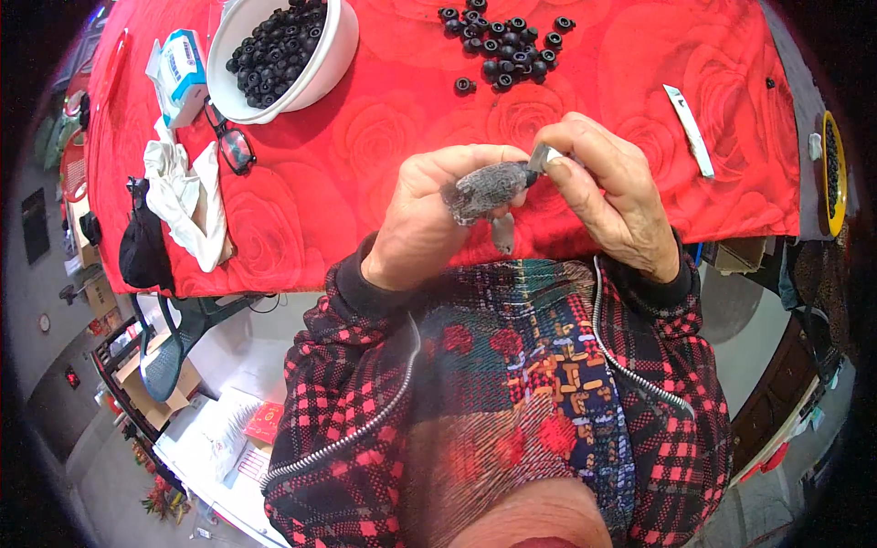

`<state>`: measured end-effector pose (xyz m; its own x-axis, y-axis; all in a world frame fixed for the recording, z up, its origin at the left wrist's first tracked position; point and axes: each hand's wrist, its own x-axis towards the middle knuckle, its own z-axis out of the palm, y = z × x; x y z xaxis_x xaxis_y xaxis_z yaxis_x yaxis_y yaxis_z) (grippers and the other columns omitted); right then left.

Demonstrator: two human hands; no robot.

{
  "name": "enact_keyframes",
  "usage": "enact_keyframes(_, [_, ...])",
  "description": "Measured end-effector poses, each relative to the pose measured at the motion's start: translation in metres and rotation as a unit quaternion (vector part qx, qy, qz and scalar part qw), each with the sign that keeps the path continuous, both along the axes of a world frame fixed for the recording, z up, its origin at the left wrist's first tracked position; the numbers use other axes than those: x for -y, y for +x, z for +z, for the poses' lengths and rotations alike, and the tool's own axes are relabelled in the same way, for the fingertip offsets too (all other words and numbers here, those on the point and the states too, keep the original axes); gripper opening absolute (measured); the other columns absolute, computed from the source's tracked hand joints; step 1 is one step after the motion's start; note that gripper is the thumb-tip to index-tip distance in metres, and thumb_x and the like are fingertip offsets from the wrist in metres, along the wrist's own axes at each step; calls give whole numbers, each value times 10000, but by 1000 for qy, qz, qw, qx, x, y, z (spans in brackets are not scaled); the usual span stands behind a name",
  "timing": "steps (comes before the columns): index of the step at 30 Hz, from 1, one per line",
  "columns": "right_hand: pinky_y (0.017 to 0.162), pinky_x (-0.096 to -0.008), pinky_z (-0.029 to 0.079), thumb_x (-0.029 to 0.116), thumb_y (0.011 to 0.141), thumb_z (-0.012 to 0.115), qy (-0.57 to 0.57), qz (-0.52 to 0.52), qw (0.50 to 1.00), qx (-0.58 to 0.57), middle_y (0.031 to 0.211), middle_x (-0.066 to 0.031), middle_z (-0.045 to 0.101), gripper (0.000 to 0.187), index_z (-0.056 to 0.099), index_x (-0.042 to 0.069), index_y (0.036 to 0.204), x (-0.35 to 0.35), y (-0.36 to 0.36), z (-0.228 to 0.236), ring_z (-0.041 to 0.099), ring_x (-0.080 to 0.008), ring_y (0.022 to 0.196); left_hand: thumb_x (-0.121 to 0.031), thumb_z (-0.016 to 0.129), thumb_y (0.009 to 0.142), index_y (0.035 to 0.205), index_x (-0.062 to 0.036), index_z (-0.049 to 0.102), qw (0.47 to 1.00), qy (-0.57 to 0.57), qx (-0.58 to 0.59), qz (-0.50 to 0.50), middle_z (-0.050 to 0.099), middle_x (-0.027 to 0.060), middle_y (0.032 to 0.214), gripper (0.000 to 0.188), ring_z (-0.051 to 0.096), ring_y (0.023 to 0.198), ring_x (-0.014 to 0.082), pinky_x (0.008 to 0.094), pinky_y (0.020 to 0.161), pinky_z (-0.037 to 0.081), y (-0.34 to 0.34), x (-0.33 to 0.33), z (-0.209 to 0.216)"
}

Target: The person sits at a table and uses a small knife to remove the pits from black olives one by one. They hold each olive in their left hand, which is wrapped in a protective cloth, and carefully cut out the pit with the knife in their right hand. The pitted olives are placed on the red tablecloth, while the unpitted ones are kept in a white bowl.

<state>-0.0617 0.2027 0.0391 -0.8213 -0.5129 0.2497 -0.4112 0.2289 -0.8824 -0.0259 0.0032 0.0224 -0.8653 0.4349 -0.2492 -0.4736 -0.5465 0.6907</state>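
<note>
Above the near table edge, my left hand (416, 205) is closed, with a small black part (530, 175) held at its fingertips. A fuzzy grey cover (493, 190) appears to sit over one of its digits, and a smaller grey tip shows below. My right hand (607, 187) pinches a small flat grey piece (541, 157), blade-like in look, between thumb and forefinger. That piece meets the black part, and the two hands almost touch. Beyond them lies a loose pile of small round black parts (512, 53), each with a ring-like end.
A white bowl (338, 55) full of similar black parts stands at the far left. Near it are a blue-white box (183, 68), eyeglasses (236, 149), a white cloth (192, 201) and a black cloth item (146, 242). Rightward lie a white strip (690, 132) and a yellow-rimmed container (838, 215).
</note>
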Motion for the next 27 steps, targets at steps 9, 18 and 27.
enact_keyframes(9, [649, -356, 458, 74, 874, 557, 3, 0, 1000, 2, 809, -143, 568, 111, 569, -13, 943, 0, -2, -2, 580, -300, 738, -147, 590, 893, 1140, 52, 586, 1000, -19, -17, 0, 648, 97, 925, 317, 625, 738, 149, 287, 532, 525, -2, 1, -3])
enact_keyframes(18, [632, -368, 462, 94, 837, 597, 14, 167, 986, -11, 785, -124, 568, 77, 588, 38, 890, -1, 7, -13, 573, -293, 706, -132, 586, 886, 1128, 51, 577, 996, 13, 68, 54, 621, 81, 866, 303, 587, 681, 120, 253, 535, 489, -6, 1, -13])
enact_keyframes(27, [655, -265, 443, 70, 783, 690, -72, -75, 985, 140, 839, -72, 583, 233, 594, 1, 984, 8, 7, 1, 567, -144, 738, -3, 611, 855, 1084, 23, 633, 972, -180, -83, 126, 652, 93, 950, 232, 631, 754, 131, 241, 607, 533, -3, -2, 0])
